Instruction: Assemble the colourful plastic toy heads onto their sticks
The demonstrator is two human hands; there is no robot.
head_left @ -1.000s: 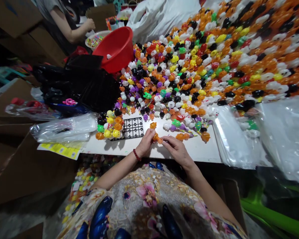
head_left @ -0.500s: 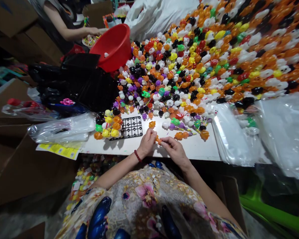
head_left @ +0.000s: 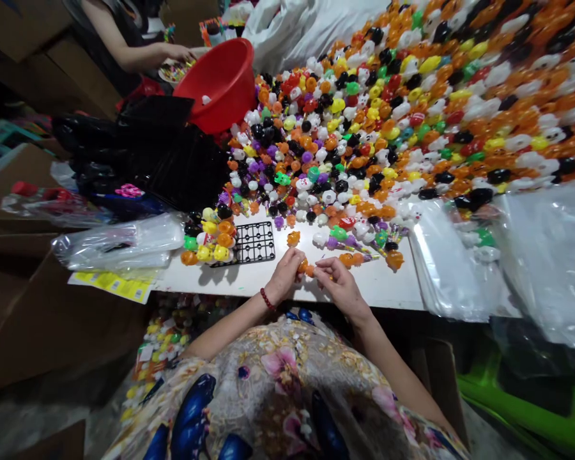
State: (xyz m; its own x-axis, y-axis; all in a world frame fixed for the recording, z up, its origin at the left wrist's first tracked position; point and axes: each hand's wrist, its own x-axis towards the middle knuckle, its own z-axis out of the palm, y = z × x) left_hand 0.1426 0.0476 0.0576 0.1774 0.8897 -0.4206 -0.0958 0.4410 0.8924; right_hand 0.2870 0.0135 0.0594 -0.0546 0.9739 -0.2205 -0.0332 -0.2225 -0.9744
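Just above the table's front edge, my left hand (head_left: 286,271) is closed around a small orange plastic toy (head_left: 303,265), mostly covered by the fingers. My right hand (head_left: 338,284) meets it from the other side, thumb and fingers pinched at the toy's right end. Beyond my left hand lies a loose orange toy head (head_left: 294,238). Left of that is a black grid tray (head_left: 255,243), its left part covered by yellow, orange, green and white toy heads (head_left: 213,239). Several pens with toy tops (head_left: 345,241) lie beyond my right hand.
A large heap of coloured toy heads (head_left: 364,128) covers the back and right. Clear plastic bags (head_left: 450,262) lie at right, more plastic bags (head_left: 124,243) at left. A red basin (head_left: 220,83) stands behind black bags (head_left: 167,160). Another person's hand (head_left: 179,52) is at a bowl.
My right hand has shifted slightly right and up, with its fingers more bent. More of the orange toy shows between my hands. The other person's arm has moved a little.
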